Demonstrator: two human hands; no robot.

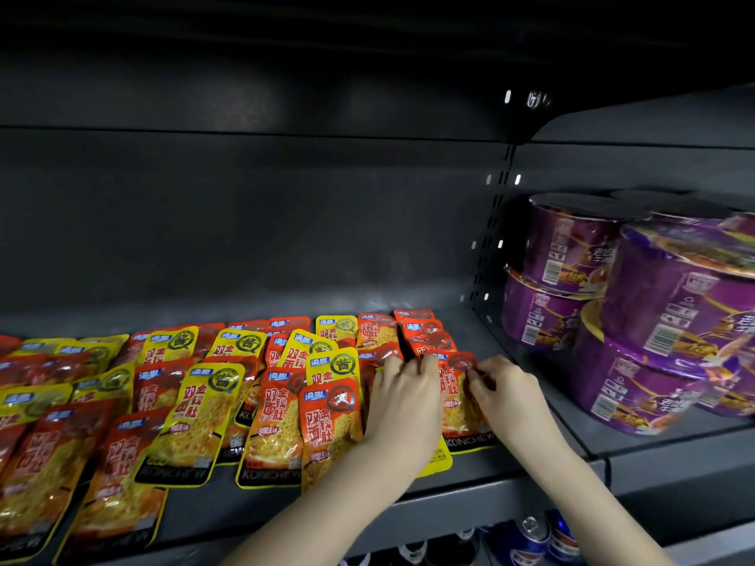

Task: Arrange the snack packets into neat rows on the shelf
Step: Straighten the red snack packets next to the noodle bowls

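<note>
A red packet point(457, 398) is being held by both hands at the right end of the shelf point(510, 463).
Its top left edge is being gripped by the curled fingers of the left hand point(402, 402), and its top right corner is being pinched by the right hand point(506, 392). "KONCHEW" is being shown on the black bottom bands of the red and yellow packets point(196, 410), overlapped in loose rows on dark grey metal. Purple bowls point(662, 304) are being kept stacked in the next bay, cans point(531, 541) below.
</note>
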